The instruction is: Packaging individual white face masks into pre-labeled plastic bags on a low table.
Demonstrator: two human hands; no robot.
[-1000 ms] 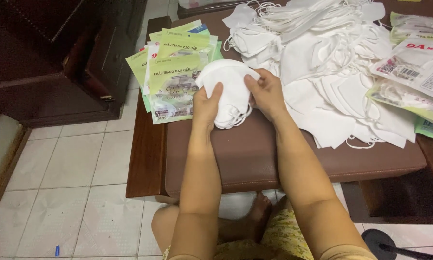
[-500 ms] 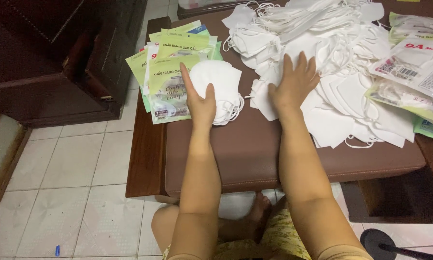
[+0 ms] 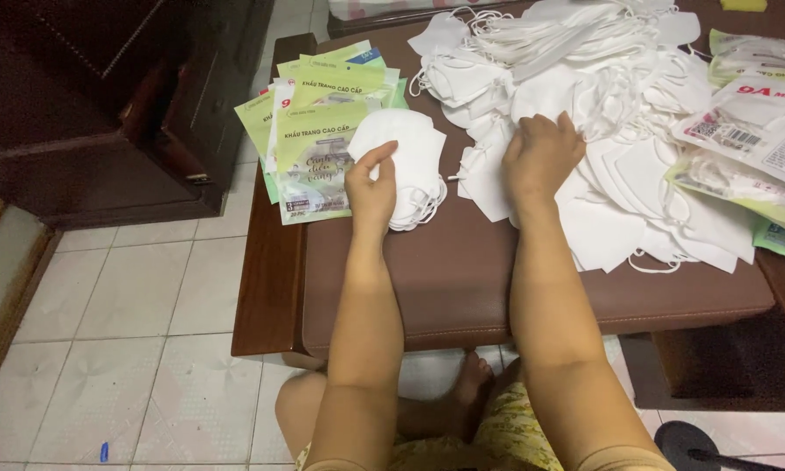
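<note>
- A fanned stack of flat green-and-white mask pouches (image 3: 318,131) lies at the left end of the brown cushioned bench (image 3: 462,279), partly overhanging its wooden edge.
- At the bench's right end, clear plastic mask packets (image 3: 754,131) with red print and a white barcode label (image 3: 731,135) overlap.
- A green-edged packet (image 3: 781,240) lies at the bench's right edge, below the clear ones.

two hands: left hand (image 3: 372,194), right hand (image 3: 539,157). one small stack of white masks (image 3: 403,166) at centre; one big heap of white masks (image 3: 602,113) upper right, too many to count. several green packets (image 3: 318,131) fanned upper left, several more packets (image 3: 746,131) at right edge; exact number unclear.
</note>
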